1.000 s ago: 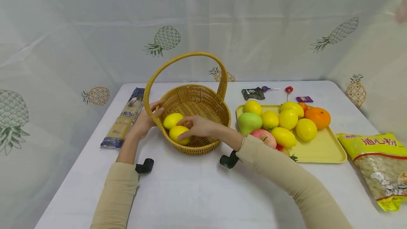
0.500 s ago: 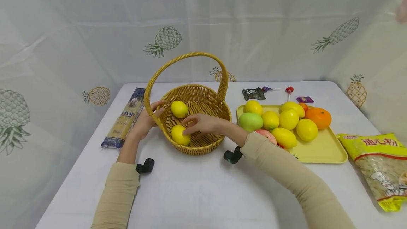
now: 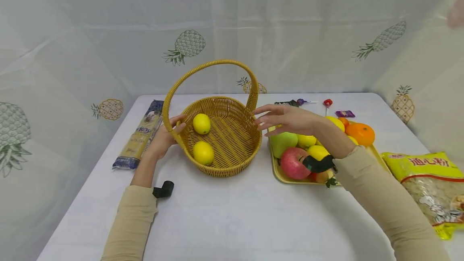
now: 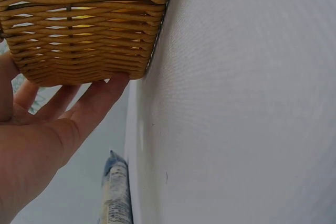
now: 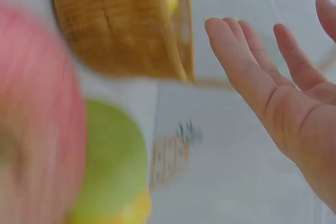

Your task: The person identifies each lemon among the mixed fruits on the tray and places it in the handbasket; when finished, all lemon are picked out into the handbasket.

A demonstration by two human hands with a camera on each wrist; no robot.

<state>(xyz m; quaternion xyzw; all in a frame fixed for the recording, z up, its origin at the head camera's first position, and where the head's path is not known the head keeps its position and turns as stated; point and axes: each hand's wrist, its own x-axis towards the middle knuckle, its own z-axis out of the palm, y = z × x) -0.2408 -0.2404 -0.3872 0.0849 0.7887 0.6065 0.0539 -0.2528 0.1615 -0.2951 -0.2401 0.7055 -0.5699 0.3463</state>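
Note:
A wicker basket [image 3: 232,132] with a tall arched handle stands mid-table. Two lemons, one farther back [image 3: 201,123] and one nearer [image 3: 203,153], lie in its left part. My left hand [image 3: 164,135] holds the basket at its left rim beside the handle's foot; in the left wrist view, fingers [image 4: 100,98] touch the woven outer wall. The right hand [image 3: 286,119], fingers extended and spread, hovers between the basket's right rim and the yellow tray [image 3: 286,179] with nothing in it. Below its wrist lie a red apple [image 3: 294,163] and a green pear [image 3: 283,143].
More lemons [image 3: 319,152] and an orange [image 3: 362,133] fill the tray, partly hidden by the right arm. Behind it lie lollipops [image 3: 328,103] and a purple wrapped candy [image 3: 345,114]. A pasta packet [image 3: 141,136] is at left, a yellow bag [image 3: 427,184] at right.
One lemon moved back inside the basket and the other was let go near the front. My right hand left the basket, moving right and up over the tray's edge. The left hand stayed.

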